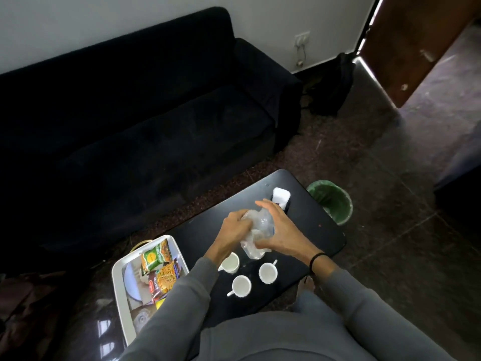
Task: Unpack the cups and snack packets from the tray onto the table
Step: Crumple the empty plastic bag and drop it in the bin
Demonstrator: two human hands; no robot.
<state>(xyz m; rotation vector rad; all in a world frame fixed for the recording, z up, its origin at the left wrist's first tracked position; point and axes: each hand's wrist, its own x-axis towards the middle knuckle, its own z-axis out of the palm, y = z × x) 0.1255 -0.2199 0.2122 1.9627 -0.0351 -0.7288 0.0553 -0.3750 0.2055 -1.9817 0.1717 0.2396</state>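
- Cups: I see three white ones standing upright on the black table, already off the tray. One sits just below my left wrist, one is nearest to me with its handle pointing lower left, and one is to the right with its handle pointing upper right.
- Snack packets lie in the white tray at the left end of the table: a green packet toward the far side and a red-and-orange packet just beside it, overlapping its lower edge.
- My left hand is closed on the left side of a crumpled clear plastic bag, held above the table beyond the cups.
- My right hand grips the same bag from the right, fingers curled over its top and thumb at its lower part.
- A white box stands on the table just beyond my right hand.
- A green bin is on the floor off the table's far right corner.
- A dark sofa runs along the wall behind.
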